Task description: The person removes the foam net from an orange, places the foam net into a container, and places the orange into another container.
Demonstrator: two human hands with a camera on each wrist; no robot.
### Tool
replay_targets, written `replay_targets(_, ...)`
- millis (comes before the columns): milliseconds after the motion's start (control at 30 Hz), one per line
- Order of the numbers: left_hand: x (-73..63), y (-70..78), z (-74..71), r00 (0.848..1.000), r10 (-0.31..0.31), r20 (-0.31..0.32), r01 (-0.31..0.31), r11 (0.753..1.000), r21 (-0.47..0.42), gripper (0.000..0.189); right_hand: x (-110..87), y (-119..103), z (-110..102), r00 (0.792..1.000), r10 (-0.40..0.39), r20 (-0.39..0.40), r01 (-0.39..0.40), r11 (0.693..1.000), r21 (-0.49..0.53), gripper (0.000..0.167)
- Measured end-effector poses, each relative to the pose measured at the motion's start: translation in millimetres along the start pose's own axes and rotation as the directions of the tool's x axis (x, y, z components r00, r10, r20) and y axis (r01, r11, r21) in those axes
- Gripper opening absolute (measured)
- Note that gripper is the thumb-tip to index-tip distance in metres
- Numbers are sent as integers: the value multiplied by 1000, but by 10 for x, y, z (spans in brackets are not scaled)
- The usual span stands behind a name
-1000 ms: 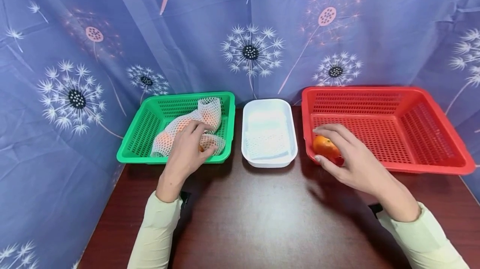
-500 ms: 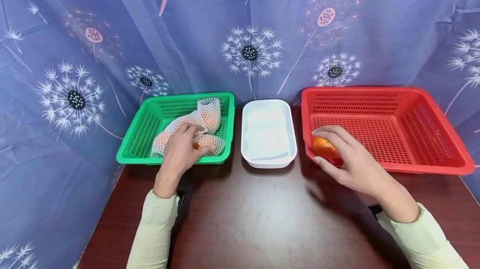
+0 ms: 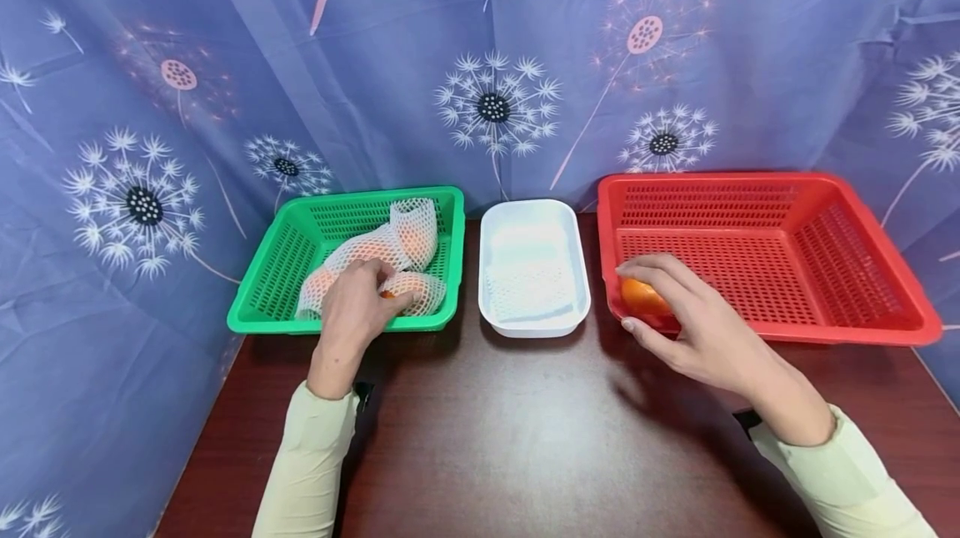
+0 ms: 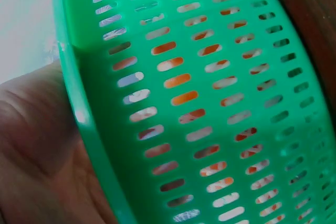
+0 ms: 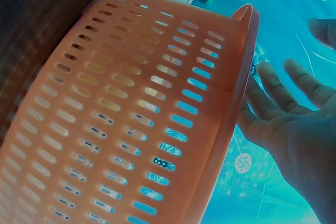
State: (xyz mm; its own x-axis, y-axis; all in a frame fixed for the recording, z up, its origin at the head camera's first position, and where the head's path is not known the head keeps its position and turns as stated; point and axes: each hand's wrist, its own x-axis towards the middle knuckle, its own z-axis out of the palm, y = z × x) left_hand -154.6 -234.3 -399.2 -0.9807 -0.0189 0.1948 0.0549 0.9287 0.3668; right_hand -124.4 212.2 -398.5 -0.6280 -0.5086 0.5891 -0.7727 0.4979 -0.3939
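Observation:
In the head view my left hand (image 3: 354,304) reaches into the green basket (image 3: 247,304). Its thumb and fingers curl round the near orange (image 3: 420,292), which wears a white foam net. The fingertips are partly hidden; in the left wrist view the green basket's wall (image 4: 220,124) blocks them. More netted oranges (image 3: 375,248) lie behind and left of that hand. My right hand (image 3: 693,325) arches over a bare orange (image 3: 640,298) at the left end of the red basket (image 3: 765,329). Fingers and thumb stay spread around this fruit, and they look loosely extended in the right wrist view.
Between the baskets stands a white tray (image 3: 534,327) with a foam net (image 3: 534,288) lying inside. All sit on a dark brown table (image 3: 555,438) against a blue dandelion-print curtain (image 3: 390,62). Raised rims surround both baskets.
My left hand has moved slightly left and down, and its thumb and fingers have drawn closer around the near netted orange. The right hand stays nearly still over the bare orange.

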Motion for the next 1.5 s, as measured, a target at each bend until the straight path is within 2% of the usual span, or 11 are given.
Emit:
replay_targets(200, -18, 27, -28, 996, -80, 49, 79, 997, 27, 61, 9, -21, 43, 999, -33, -3, 33, 999, 29, 56)
replay_targets(367, -4, 13, -41, 982, -134, 135, 131, 991, 33, 69, -3, -43, 68, 1000, -24, 15, 24, 999, 26, 57)
replay_targets(633, 60, -65, -49, 942, -159, 297, 171, 985, -14, 77, -28, -74, 80, 991, 84, 108, -85, 996, 6, 58)
replay_targets(867, 116, -108, -47, 903, -186, 388, 217, 975, -38, 90, -31, -49, 101, 995, 53, 87, -54, 998, 12, 58)
replay_targets(967, 136, -119, -42, 891, -190, 412, 226, 973, -39, 90, -28, -46, 105, 995, 48, 83, -50, 999, 17, 58)
replay_targets(1100, 149, -127, -35, 888, -186, 421, 221, 975, -35, 87, -28, -45, 105, 996, 42, 78, -44, 999, 19, 57)
replay_targets(1500, 164, -108, -33, 905, -164, 393, 206, 976, -68, 81, -3, -39, 94, 1000, -8, 30, 7, 999, 34, 56)
